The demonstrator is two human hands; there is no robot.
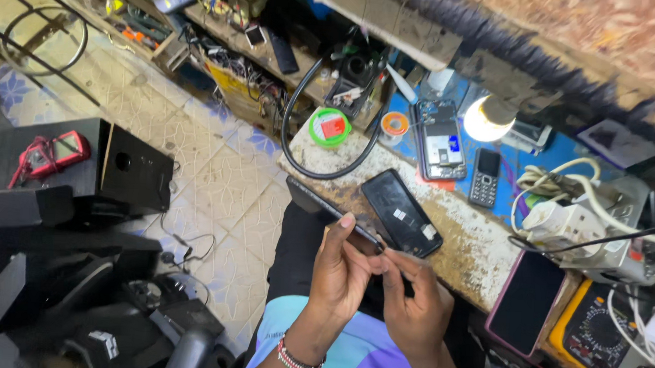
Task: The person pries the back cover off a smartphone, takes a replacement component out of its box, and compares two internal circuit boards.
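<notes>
Over worn bench (pixel 472 242) | left hand (pixel 338 269), right hand (pixel 414 302) gripping phone (pixel 326 210)

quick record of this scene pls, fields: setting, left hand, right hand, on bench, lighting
setting: cluttered repair bench above a tiled floor
left hand: left hand grips a thin dark phone, held edge-on
right hand: right hand fingertips at the phone's lower end
on bench: black back cover, opened phone, small keypad phone, pink-cased phone, yellow multimeter
lighting: glowing bulb

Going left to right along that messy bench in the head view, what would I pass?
Green tape roll → orange tape roll → opened phone → small keypad phone → white power adapter → yellow multimeter.
</notes>
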